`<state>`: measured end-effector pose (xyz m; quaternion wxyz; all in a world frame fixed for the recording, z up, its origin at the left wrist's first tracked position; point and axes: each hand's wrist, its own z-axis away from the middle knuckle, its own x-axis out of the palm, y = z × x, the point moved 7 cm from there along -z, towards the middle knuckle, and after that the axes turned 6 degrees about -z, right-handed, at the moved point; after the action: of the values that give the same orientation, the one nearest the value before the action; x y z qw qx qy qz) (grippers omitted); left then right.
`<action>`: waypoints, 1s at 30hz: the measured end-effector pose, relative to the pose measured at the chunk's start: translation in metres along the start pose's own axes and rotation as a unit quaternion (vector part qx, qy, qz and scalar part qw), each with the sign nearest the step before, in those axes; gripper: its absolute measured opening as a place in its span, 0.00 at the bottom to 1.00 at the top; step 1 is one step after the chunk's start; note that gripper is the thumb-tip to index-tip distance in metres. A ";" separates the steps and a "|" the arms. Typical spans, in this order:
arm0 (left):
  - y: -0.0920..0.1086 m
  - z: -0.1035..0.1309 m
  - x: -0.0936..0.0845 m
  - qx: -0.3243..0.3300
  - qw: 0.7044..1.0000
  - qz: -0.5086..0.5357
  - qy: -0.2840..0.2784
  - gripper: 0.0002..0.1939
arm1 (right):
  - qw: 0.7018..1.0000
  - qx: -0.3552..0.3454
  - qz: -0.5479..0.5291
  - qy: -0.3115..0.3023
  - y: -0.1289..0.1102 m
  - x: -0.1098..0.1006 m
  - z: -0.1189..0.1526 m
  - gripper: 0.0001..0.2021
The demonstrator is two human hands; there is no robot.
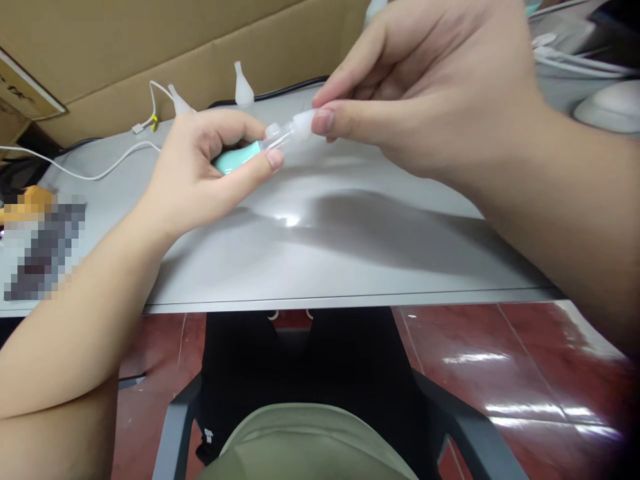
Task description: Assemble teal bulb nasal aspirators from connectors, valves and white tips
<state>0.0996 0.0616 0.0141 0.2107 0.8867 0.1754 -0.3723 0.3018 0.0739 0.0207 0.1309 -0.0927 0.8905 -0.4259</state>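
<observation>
Olive cloth (pixel 300 445) bulges; left fingers (pixel 249 175) clasp teal plastic (pixel 237 158), right fingers (pixel 357 120) pinch a frosted tip (pixel 303 125).

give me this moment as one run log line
left hand: holds teal-and-clear device | right hand: pinches white tip at device's clear end | desk: white nozzle upright near cardboard
</observation>
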 end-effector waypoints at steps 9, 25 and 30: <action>0.001 0.000 0.000 -0.022 1.000 -0.001 -0.009 0.26 | 0.998 -0.035 0.038 -0.039 -0.008 0.002 0.002 0.11; 0.000 0.001 0.007 -0.021 0.999 0.048 0.005 0.28 | 0.967 -0.111 0.209 -0.093 -0.011 -0.001 0.010 0.07; -0.002 0.002 0.008 -0.046 0.998 0.046 -0.003 0.28 | 0.968 -0.138 0.185 -0.098 -0.002 -0.001 0.010 0.08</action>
<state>0.1032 0.0633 0.0070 0.2686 0.8821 0.1508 -0.3564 0.3056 0.0652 0.0164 0.2796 0.0149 0.9252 -0.2561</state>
